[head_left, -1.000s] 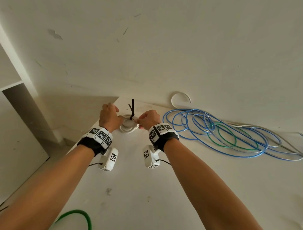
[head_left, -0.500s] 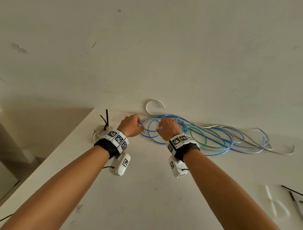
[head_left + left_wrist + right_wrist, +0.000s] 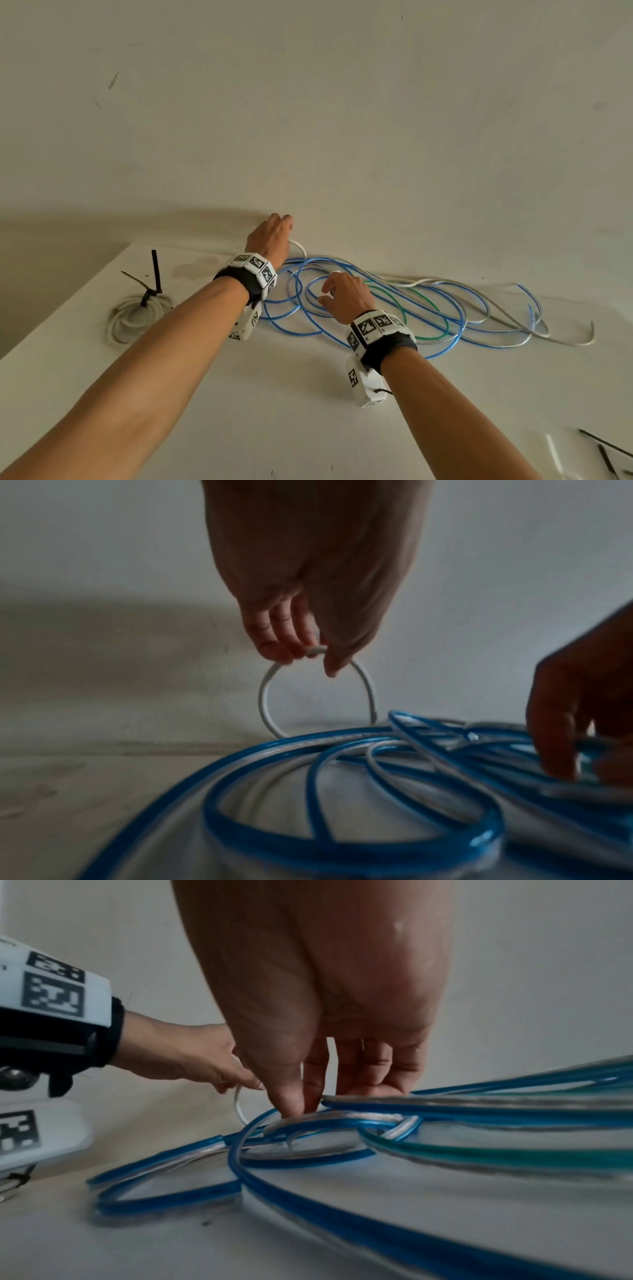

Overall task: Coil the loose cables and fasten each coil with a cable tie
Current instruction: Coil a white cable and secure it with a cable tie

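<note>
White worktop (image 3: 239, 394) — left hand (image 3: 308, 593) pinches the white cable (image 3: 265, 696) at twelve o'clock; right hand (image 3: 346, 298), fingers curled, touches blue cable (image 3: 445, 349) loops.

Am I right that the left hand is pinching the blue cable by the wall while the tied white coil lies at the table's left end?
Not quite: the left hand pinches a white cable loop, not the blue cable, as the left wrist view shows. The tied white coil does lie at the table's left end.
</note>
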The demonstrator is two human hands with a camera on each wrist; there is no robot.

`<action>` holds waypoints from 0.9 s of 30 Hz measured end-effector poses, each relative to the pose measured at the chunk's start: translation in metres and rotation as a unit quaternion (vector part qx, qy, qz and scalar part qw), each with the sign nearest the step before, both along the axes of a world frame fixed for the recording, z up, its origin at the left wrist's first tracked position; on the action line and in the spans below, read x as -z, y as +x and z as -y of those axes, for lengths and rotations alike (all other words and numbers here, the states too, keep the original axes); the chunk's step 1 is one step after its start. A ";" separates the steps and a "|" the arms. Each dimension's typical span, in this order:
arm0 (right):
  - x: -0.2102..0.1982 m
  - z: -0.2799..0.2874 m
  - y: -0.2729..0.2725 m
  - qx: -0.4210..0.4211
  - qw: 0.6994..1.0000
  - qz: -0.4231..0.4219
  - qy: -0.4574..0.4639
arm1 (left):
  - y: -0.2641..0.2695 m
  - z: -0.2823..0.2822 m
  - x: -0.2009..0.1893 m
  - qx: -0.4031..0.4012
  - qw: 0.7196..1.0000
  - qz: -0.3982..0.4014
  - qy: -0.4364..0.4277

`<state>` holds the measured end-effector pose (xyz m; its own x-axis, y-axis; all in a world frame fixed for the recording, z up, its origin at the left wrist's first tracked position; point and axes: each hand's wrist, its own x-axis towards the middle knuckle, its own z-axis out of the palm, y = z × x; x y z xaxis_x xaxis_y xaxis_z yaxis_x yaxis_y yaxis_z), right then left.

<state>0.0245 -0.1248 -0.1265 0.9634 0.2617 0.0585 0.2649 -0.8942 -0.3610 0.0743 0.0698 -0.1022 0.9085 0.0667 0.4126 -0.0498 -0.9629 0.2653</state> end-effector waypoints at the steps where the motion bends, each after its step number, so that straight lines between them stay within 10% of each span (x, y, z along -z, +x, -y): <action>1: 0.001 0.000 0.000 0.002 1.000 -0.001 0.006 | -0.002 0.000 0.000 0.000 1.000 -0.004 0.021; 7: -0.017 -0.005 -0.011 0.074 0.985 0.055 0.145 | -0.033 0.017 -0.042 0.134 0.983 0.102 -0.076; 14: -0.051 -0.012 -0.026 0.105 0.976 0.030 0.186 | -0.107 0.079 -0.161 0.314 0.801 0.049 -0.507; 20: -0.065 0.042 -0.048 0.228 0.964 0.052 0.124 | -0.132 0.075 -0.187 0.232 0.686 0.009 -0.690; 27: -0.141 0.062 -0.080 0.237 0.905 0.268 0.228 | -0.143 0.058 -0.155 0.119 0.682 -0.085 -0.716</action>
<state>-0.0559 -0.1865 0.0147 0.7619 -0.3428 0.5495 0.1373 -0.7437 -0.6543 -0.0684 0.0115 0.0525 0.9905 0.1332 -0.0331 -0.0115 0.3210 0.9470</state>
